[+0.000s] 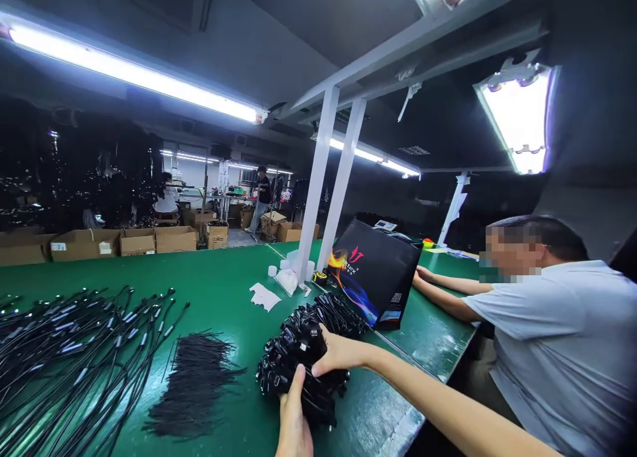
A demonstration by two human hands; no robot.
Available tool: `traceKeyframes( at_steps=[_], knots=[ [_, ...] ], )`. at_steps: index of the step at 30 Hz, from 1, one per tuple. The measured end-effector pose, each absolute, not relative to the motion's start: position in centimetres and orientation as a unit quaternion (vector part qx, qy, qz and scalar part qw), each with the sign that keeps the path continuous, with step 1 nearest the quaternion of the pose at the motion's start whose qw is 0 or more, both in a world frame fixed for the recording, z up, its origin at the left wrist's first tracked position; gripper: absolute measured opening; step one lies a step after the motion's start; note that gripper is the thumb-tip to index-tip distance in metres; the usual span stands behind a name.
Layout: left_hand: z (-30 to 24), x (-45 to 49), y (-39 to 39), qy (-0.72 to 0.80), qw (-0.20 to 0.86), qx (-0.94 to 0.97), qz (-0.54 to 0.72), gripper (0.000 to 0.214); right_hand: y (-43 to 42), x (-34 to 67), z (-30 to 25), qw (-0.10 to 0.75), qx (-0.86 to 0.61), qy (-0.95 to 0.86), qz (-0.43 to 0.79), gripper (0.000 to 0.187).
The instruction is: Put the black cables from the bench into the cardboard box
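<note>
A thick pile of coiled black cables (279,351) with small plugs lies in front of me on the green table. My right hand (338,352) reaches in from the right and is closed around a coiled cable at the top of the pile, its fingertips hidden behind the plugs. Low on the near side, my left hand (294,410) grips the same cable, thumb pointing up and fingers out of sight beneath it. More coiled cables (341,314) lie just behind. Left of my hands is a flat stack of short black ties (192,384).
Long black cables with pale labels (79,341) spread over the left of the green table (223,278). A torn white paper (265,297), a tape measure (320,278) and white posts (318,185) stand beyond. A black printed bag (378,271) is by a co-worker (562,324) at right.
</note>
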State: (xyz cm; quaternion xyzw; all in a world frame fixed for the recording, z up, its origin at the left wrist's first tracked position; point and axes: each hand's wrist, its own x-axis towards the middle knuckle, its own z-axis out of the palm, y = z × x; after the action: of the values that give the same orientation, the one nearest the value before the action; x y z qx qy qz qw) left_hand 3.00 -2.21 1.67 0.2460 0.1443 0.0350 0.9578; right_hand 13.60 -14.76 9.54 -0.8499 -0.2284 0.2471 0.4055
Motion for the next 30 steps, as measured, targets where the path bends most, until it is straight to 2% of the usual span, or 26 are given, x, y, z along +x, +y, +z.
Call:
traceKeyframes(
  at_steps=[6,12,15,19,21,27,30],
  knots=[
    [1.6,0.7,-0.7,0.193,0.947,0.258,0.011,0.062,-14.0,9.2,8.7,0.481,-0.798,-0.205,0.299,0.110],
    [2.1,0.4,0.1,0.188,0.931,0.314,0.010,0.074,-13.7,9.0,9.3,0.488,-0.798,-0.173,0.308,0.094],
    [2.0,0.9,0.3,0.197,0.918,0.342,0.023,0.072,-13.6,9.0,9.4,0.484,-0.802,-0.166,0.309,0.078],
    [1.6,1.3,0.5,0.199,0.909,0.367,0.019,0.076,-13.7,9.0,8.9,0.478,-0.810,-0.157,0.300,0.041],
    [1.5,1.3,0.5,0.193,0.909,0.369,0.014,0.076,-13.8,8.9,8.5,0.477,-0.817,-0.148,0.289,0.030],
    [2.5,0.7,1.1,0.180,0.915,0.360,-0.015,0.074,-13.5,8.4,8.6,0.485,-0.816,-0.133,0.285,0.028],
    [3.0,0.2,1.6,0.167,0.920,0.353,-0.015,0.076,-13.0,7.8,9.1,0.491,-0.809,-0.135,0.293,0.033]
  ],
)
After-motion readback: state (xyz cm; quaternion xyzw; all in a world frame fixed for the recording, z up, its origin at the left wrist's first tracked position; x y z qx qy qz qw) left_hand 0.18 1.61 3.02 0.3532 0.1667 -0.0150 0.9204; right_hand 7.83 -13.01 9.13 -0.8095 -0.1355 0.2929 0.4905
